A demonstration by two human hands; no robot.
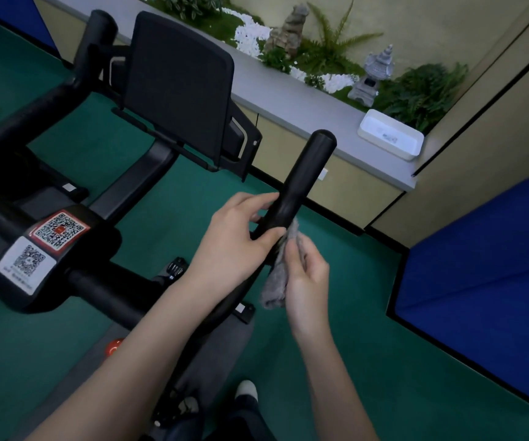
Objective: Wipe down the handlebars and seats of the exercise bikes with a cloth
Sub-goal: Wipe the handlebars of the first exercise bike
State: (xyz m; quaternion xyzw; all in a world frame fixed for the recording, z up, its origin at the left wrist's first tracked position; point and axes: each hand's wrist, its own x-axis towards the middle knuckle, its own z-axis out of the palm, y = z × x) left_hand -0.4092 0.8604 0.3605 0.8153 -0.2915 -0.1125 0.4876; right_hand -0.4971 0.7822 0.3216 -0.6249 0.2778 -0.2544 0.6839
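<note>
Landmark: the right handlebar (304,179), a black padded bar that rises tilted, up and to the right, with its rounded end at the top.
Left hand (237,240): wrapped round the lower part of the right handlebar, fingers curled over its far side and thumb laid along its near side.
Right hand (304,275): just right of the right handlebar and below the left hand's thumb; its fingers are bent and pinch the cloth.
Cloth (277,281): grey and bunched, its upper edge touching the right side of the right handlebar, the rest hanging down from the right hand's fingers.
Left handlebar (94,43): well to the left of the right handlebar and further from the camera, also black and tilted.
Screen (177,87): a dark panel between the two handlebars, up and left of the right handlebar.
Sticker plate (43,249): far left of the right handlebar and lower, with two QR codes, one framed in red.
Red knob (113,345): below and left of the right handlebar, partly hidden by the left forearm.
Ledge (288,103): grey, behind the right handlebar's top end.
White tray (390,135): on the ledge, right of the right handlebar's top.
Stone lantern (374,74): up and right of the right handlebar, among ferns and white pebbles (250,36).
Blue mat (486,281): well to the right of the right handlebar.
Floor (352,377): green, beneath the right handlebar.
</note>
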